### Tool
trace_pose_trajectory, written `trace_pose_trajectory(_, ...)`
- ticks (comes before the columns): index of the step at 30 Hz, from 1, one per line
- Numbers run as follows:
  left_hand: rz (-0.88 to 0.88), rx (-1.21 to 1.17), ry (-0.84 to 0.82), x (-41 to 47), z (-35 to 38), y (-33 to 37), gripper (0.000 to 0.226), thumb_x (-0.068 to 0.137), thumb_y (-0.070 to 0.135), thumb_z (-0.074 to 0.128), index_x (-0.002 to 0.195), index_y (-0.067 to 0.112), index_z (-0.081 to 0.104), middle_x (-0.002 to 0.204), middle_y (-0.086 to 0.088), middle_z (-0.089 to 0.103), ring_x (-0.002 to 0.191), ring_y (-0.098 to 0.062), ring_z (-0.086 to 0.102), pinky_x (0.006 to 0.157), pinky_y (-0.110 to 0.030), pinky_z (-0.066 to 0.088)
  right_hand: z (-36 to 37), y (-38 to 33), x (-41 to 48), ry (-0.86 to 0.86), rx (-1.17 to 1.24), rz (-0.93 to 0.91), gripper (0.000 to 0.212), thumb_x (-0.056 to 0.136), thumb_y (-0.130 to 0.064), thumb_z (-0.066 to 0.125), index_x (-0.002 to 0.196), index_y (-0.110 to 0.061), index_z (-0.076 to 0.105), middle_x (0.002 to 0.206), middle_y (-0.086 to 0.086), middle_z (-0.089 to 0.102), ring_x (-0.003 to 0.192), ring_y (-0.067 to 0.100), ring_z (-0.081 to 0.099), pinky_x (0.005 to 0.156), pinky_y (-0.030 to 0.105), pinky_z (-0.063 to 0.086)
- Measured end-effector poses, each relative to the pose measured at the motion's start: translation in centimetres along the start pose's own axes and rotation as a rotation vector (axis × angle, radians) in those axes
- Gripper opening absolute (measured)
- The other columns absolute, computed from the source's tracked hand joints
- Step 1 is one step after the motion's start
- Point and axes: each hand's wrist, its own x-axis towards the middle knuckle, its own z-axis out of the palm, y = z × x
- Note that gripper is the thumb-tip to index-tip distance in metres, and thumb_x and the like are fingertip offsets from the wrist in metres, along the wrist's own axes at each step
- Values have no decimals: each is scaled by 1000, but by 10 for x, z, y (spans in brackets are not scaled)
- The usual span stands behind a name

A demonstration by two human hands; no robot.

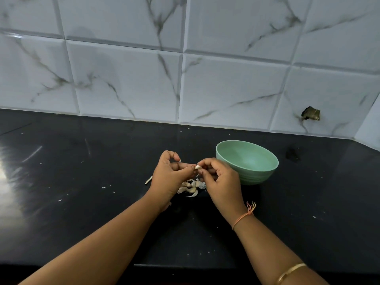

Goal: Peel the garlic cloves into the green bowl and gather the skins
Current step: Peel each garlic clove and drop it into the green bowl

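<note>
Clove [197, 167] between left grip [171, 175], right grip [222, 179]

The counter [82, 202] is black polished stone, glossy. The wall tiles [127, 83] are shiny marble-look ceramic. The green bowl [248, 163] looks matt plastic. The garlic skins [192, 187] are papery and dry.

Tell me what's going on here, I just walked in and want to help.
A person is peeling garlic over a black counter. The left hand and right hand both pinch one small clove between their fingertips, held above the counter. A loose heap of skins lies on the counter right under the hands. The bowl stands just beyond the right hand; no cloves show in the part of it that is visible.
</note>
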Motion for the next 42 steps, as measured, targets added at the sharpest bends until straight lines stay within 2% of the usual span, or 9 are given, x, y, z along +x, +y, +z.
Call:
trace_pose_trajectory(10, 45, 73, -4, -4, 3, 4, 33, 81, 1, 69, 88, 14, 40, 79, -9, 74, 79, -25, 71, 76, -33, 56, -1, 3, 1, 25, 0, 21, 14, 84, 2, 60, 91, -8, 68, 86, 4, 69, 79, 16, 66, 73, 33, 56)
trace_pose_trajectory(13, 47, 72, -2, -4, 2, 3, 33, 81, 1, 69, 87, 14, 39, 78, -10, 74, 78, -25, 71, 78, -35, 57, -1, 3, 1, 49, -24, -17, 15, 83, 3, 61, 92, -5, 70, 89, 4, 68, 80, 14, 66, 74, 30, 56)
trace_pose_trajectory(17, 41, 67, 7, -3, 2, 2, 33, 81, 1, 69, 87, 14, 40, 78, -11, 74, 80, -27, 72, 82, -39, 57, -1, 2, 1, 75, -74, -74, 16, 81, 4, 62, 93, -3, 71, 90, 6, 69, 83, 4, 61, 75, 12, 51)
trace_pose_trajectory(20, 41, 62, 7, -2, 2, 2, 34, 81, 0, 69, 86, 14, 39, 78, -12, 73, 79, -27, 72, 81, -39, 57, -2, 1, 1, 72, -92, -90, 17, 81, 4, 62, 95, -1, 71, 90, 6, 69, 82, 3, 60, 75, 5, 46)
trace_pose_trajectory(24, 44, 65, 10, -2, 2, 1, 35, 82, -3, 67, 84, 15, 37, 76, -12, 72, 78, -25, 70, 76, -34, 56, -1, -1, 1, 55, -122, -124, 18, 81, 3, 64, 97, -1, 71, 88, 7, 68, 79, 8, 61, 74, 5, 47)
trace_pose_trajectory(29, 41, 119, 36, -3, 4, 0, 36, 82, -4, 66, 81, 15, 35, 77, -12, 70, 72, -19, 68, 63, -24, 54, 1, 1, 1, 57, -118, -122, 14, 80, 1, 65, 92, -1, 72, 85, 8, 69, 76, 9, 63, 70, 11, 50)
trace_pose_trajectory(32, 46, 138, 50, -1, 3, 0, 38, 80, -5, 66, 80, 16, 34, 74, -10, 69, 71, -17, 66, 64, -25, 52, 2, -1, 0, 43, -92, -82, 13, 80, 0, 66, 91, -2, 72, 86, 7, 69, 75, 11, 64, 69, 14, 51)
trace_pose_trajectory(37, 51, 164, 63, 0, 4, -2, 38, 79, -4, 67, 80, 16, 34, 66, -1, 67, 68, -15, 62, 64, -28, 50, 2, -4, 0, 9, 50, 93, 13, 81, -1, 65, 90, -8, 70, 81, 5, 69, 70, 9, 64, 65, 18, 53)
trace_pose_trajectory(42, 83, 322, 96, 0, 4, -1, 35, 79, 1, 68, 80, 15, 36, 72, -2, 69, 61, -7, 59, 54, -14, 48, 0, -10, -1, 5, 185, 174, 18, 82, 0, 63, 86, -18, 66, 78, -2, 68, 69, 3, 62, 64, 14, 50)
